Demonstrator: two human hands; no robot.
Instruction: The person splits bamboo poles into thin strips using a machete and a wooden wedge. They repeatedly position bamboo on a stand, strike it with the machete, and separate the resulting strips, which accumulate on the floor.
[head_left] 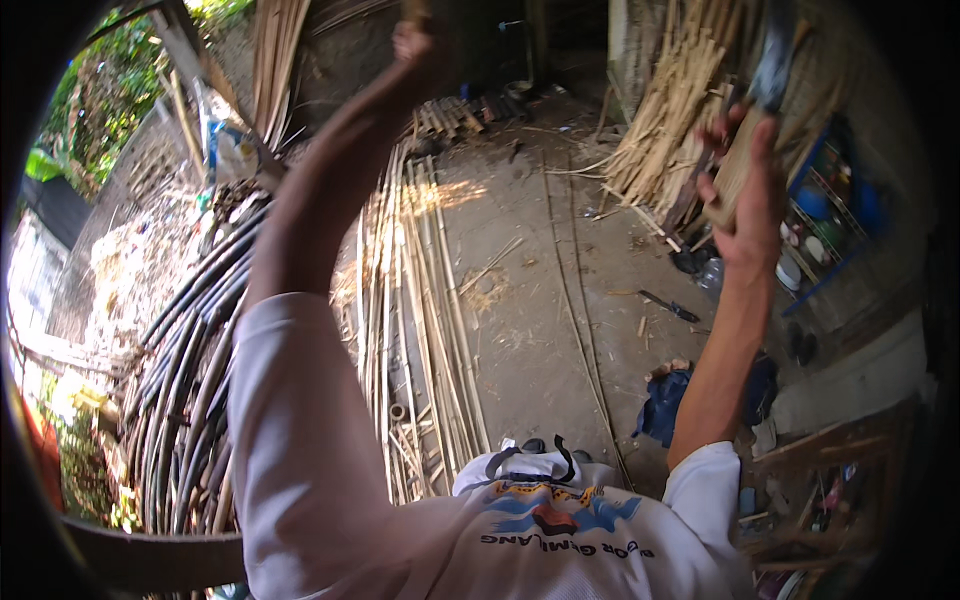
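My right hand (752,205) is raised at the upper right, its fingers round the pale wooden handle of a large knife (773,60). The knife's grey blade points up and is partly smeared by motion. My left arm stretches far forward, and my left hand (412,42) is closed at the top edge. Something tan and narrow sticks out above that fist, cut off by the frame and too blurred to name. Long split bamboo strips (408,290) lie on the ground below my left arm.
Dark bamboo poles (200,380) are heaped at the left. A bundle of split bamboo (670,110) leans at the upper right, beside a blue-edged rack (815,220) of dishes. Another knife (668,305) lies on the dirt floor, near dark blue cloth (662,400). Two thin strips (578,310) cross the middle.
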